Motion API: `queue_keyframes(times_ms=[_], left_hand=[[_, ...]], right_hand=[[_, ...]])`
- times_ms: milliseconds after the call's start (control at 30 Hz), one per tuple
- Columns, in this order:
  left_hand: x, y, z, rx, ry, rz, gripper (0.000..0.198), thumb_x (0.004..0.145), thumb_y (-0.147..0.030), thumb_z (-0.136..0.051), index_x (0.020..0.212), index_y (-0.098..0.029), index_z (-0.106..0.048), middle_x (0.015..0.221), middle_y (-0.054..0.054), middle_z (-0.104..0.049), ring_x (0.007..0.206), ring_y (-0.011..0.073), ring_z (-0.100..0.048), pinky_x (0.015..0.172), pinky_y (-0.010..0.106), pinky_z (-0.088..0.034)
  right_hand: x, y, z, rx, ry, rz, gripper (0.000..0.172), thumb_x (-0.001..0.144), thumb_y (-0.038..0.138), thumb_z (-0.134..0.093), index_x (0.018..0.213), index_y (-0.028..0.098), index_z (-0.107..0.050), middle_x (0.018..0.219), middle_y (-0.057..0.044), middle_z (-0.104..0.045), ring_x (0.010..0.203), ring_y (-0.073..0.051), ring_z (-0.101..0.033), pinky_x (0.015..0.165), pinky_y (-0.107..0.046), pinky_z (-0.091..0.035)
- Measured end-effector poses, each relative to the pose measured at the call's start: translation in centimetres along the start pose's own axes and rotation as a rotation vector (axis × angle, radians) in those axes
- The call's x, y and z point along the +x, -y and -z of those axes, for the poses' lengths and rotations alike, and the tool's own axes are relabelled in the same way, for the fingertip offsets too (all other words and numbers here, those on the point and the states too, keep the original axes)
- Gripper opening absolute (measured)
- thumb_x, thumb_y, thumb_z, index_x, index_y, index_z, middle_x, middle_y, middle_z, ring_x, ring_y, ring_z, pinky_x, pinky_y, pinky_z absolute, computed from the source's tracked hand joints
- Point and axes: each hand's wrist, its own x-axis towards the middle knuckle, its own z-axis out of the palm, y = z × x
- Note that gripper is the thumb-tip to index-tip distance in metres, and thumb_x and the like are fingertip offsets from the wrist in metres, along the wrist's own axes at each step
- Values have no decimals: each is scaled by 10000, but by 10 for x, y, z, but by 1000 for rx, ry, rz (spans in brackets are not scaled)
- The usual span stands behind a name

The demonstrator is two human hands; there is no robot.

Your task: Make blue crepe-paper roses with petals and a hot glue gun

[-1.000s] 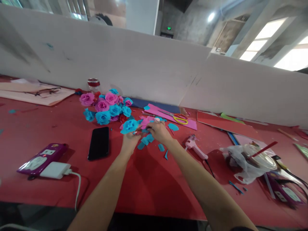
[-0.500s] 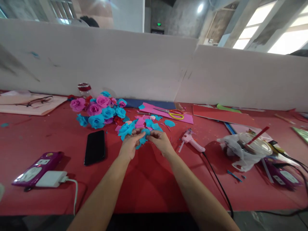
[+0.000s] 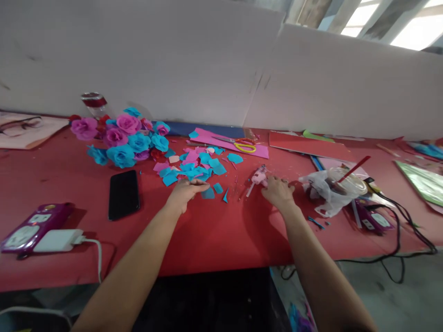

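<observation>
Left hand (image 3: 183, 193): thumb and fingers pinched together; blue paper petal (image 3: 208, 193) apparently gripped by its edge, likely so its face is left uncovered.
Right hand (image 3: 279, 192): laid over handle end of pink glue gun (image 3: 259, 177); whether fingers are closed cannot be told.
Glue gun: set on the table right of the petals, presumably for right-hand reach.
Cut petals (image 3: 197, 171): scattered loose beyond left hand, probably for easy picking.
Scissors (image 3: 245, 147): parked behind on pink sheet (image 3: 262, 151).
Paper roses (image 3: 121, 156): bunched back left, presumably kept uncrushed.
</observation>
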Motion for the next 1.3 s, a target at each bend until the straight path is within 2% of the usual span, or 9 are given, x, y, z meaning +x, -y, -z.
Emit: queue_keyframes(times_ms=[100,200,267,433,533,600,767,967,1300], left_hand=[[-2,3,-3,81,1,-6,142,524,-275,-782,592,-191,-689,618,1,-645,596,125,-543,575,255,-384],[0,9,-5,116,-20,-49,90,530,-228,-753,575,-192,-684,670,22,-688,682,155,-597,673,277,-444],[3,15,-6,127,-62,-74,111,515,-218,-749,566,-180,-658,659,25,-682,658,154,-597,665,282,-456],[7,21,-7,158,-102,-119,141,519,-242,-744,536,-172,-623,599,17,-646,611,148,-589,631,275,-456],[6,19,-5,266,-94,-105,152,526,-279,-752,508,-176,-642,579,31,-653,619,167,-600,624,281,-447],[6,18,-5,293,-96,-80,145,522,-278,-758,508,-178,-655,591,41,-669,629,179,-611,622,287,-447],[5,16,-5,273,-107,-45,124,524,-243,-764,500,-184,-658,603,46,-686,642,186,-625,636,297,-466],[6,16,-4,295,-87,-67,107,539,-233,-763,511,-191,-668,631,48,-704,676,195,-648,668,302,-477],[7,18,-3,262,-65,-85,138,535,-210,-770,464,-202,-652,583,32,-684,626,200,-638,658,321,-481]], right_hand=[[4,-12,-7,-32,24,32,403,743,180,-532,1139,127,-586,1148,-208,-577,988,-361,-600,793,-475,-455],[0,-13,-5,85,-114,65,454,724,210,-551,1168,116,-561,1173,-192,-572,956,-299,-607,773,-390,-470],[-14,-10,1,279,-171,124,397,727,251,-566,1101,120,-589,1057,-147,-629,898,-252,-613,751,-339,-474],[-72,15,12,656,35,267,295,827,401,-541,944,147,-636,703,-25,-628,596,-141,-557,546,-231,-429],[-94,36,7,750,177,353,306,875,417,-497,938,164,-658,740,-46,-660,669,-180,-606,601,-265,-477],[-99,48,3,815,275,431,308,899,403,-467,981,184,-668,826,-61,-688,814,-222,-648,735,-321,-511],[-94,61,-3,918,366,532,310,918,363,-452,1125,251,-654,1030,-57,-709,1154,-247,-578,1003,-394,-423],[-92,62,-8,892,356,518,364,919,369,-464,1231,241,-599,1133,-73,-686,1154,-257,-582,978,-404,-445],[-91,61,-8,801,349,449,345,904,371,-486,1179,209,-616,1103,-73,-692,1037,-245,-634,891,-358,-482]])
